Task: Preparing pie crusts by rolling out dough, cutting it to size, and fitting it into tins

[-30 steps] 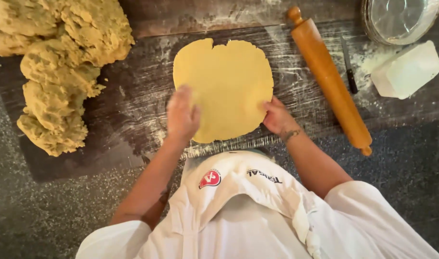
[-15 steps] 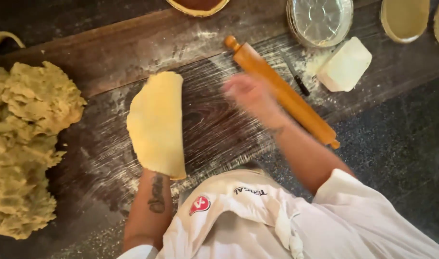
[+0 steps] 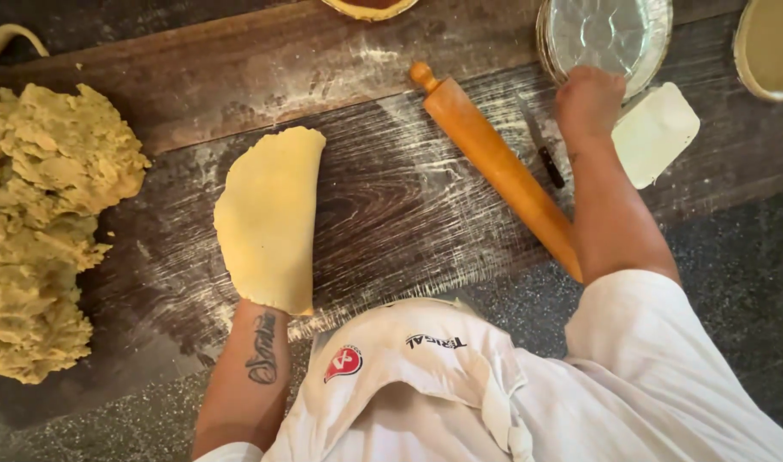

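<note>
Your left hand point(image 3: 267, 295) is hidden under a rolled-out sheet of dough point(image 3: 269, 218); the sheet is draped over it and folded roughly in half, lifted off the floured wooden tabletop point(image 3: 383, 197). You cannot see the fingers, so how far that hand is open cannot be told, only that it carries the sheet from below. The tattooed forearm comes up from the lower edge toward it.

Your right hand point(image 3: 588, 98) reaches far forward to the stack of foil pie tins point(image 3: 605, 34) at the top right. The fingers curl down at the near rim of the top tin and touch it; whether they actually grip it is not clear from this angle.

Between your two arms the wooden rolling pin point(image 3: 494, 167) lies diagonally on the tabletop, untouched. A small dark-handled knife point(image 3: 545, 154) lies just beside it, near your right wrist. A pale rectangular block point(image 3: 657, 133) sits just right of that wrist.

A big rough mound of dough point(image 3: 45, 222) fills the left side, well apart from the sheet. A dough-lined pie tin point(image 3: 772, 47) shows at the right edge, and another filled one point(image 3: 370, 7) at the top edge.
</note>
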